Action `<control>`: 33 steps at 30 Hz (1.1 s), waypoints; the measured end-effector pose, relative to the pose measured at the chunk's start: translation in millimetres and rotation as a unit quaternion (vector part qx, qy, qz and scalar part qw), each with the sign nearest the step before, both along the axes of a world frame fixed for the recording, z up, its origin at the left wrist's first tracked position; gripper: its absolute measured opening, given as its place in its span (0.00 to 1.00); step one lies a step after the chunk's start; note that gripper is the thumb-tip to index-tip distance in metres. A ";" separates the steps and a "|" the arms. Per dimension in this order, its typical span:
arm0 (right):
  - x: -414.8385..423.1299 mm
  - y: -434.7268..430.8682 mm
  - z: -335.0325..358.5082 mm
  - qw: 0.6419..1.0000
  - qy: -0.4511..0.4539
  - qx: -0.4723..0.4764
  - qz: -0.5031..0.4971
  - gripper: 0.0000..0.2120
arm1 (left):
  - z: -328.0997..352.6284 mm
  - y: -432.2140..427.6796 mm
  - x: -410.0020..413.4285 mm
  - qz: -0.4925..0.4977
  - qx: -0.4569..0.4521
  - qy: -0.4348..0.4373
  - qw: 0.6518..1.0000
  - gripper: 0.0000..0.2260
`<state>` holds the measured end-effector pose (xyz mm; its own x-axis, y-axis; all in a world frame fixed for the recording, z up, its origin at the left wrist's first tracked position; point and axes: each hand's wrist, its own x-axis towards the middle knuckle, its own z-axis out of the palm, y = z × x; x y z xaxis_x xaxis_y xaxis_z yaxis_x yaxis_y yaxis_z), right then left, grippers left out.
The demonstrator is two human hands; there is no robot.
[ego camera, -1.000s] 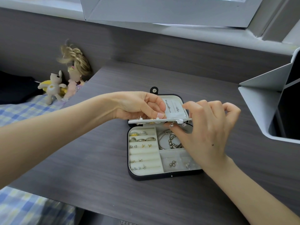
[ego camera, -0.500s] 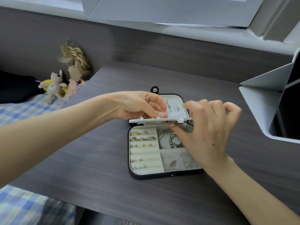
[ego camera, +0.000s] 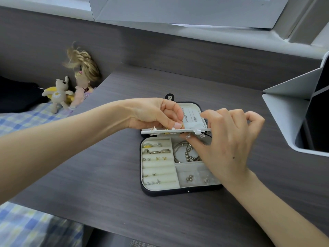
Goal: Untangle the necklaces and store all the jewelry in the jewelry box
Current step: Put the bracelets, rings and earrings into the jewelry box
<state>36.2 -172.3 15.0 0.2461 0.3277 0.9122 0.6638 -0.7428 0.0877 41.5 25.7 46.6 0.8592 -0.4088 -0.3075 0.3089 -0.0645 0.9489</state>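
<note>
**Earring panel held level over the open box**

The dark wood-grain desk (ego camera: 106, 175) carried the jewelry box (ego camera: 178, 192), a flat, round-cornered case with a dark shell and a pale, soft-looking lining, open beneath both hands. Across it, between the hands, ran the earring panel (ego camera: 169, 131), a thin, stiff white strip. It was held about level, probably so posts could be worked through it from both faces. The left hand (ego camera: 156, 113) pinched its left half, thumb pressed on the top edge, to steady it. The right hand (ego camera: 226, 139) was curled round the right end, thumb above and forefinger below; whether it also nipped an earring there could not be told. Behind the left fingers, thin chains (ego camera: 188, 114) lay flat in the lid's pocket, apparently already separated. Below the right palm sat smooth metal bangles (ego camera: 179, 152) and a beaded loop. Below the left hand, rings (ego camera: 156, 151) stood wedged in padded rolls. Small studs (ego camera: 167, 128) poked up through the panel beside the left thumb.
</note>
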 end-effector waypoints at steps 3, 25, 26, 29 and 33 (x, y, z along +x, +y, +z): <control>-0.7 0.4 0.1 1.000 -0.004 0.002 0.003 0.21 | 3.1 -0.2 1.3 -0.019 0.032 -0.021 0.999 0.08; -2.2 -0.7 0.6 1.000 0.000 -0.005 0.005 0.20 | 28.5 -7.1 3.8 -0.090 0.226 -0.118 0.963 0.08; -2.1 -0.6 0.6 1.000 0.001 -0.004 0.006 0.20 | 28.6 -7.0 4.1 -0.086 0.233 -0.118 0.961 0.07; -1.6 -0.3 0.1 1.000 0.002 -0.003 0.005 0.20 | 26.8 -6.2 4.5 -0.073 0.234 -0.110 0.963 0.07; -1.7 -0.7 0.0 1.000 0.002 -0.001 0.007 0.20 | 24.6 -5.8 4.5 -0.067 0.229 -0.102 0.966 0.06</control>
<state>34.6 -173.0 15.0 0.2456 0.3337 0.9101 0.6751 -0.7326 0.0864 46.0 19.9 71.3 0.8701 -0.3814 -0.3120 0.0783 -0.5181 0.8517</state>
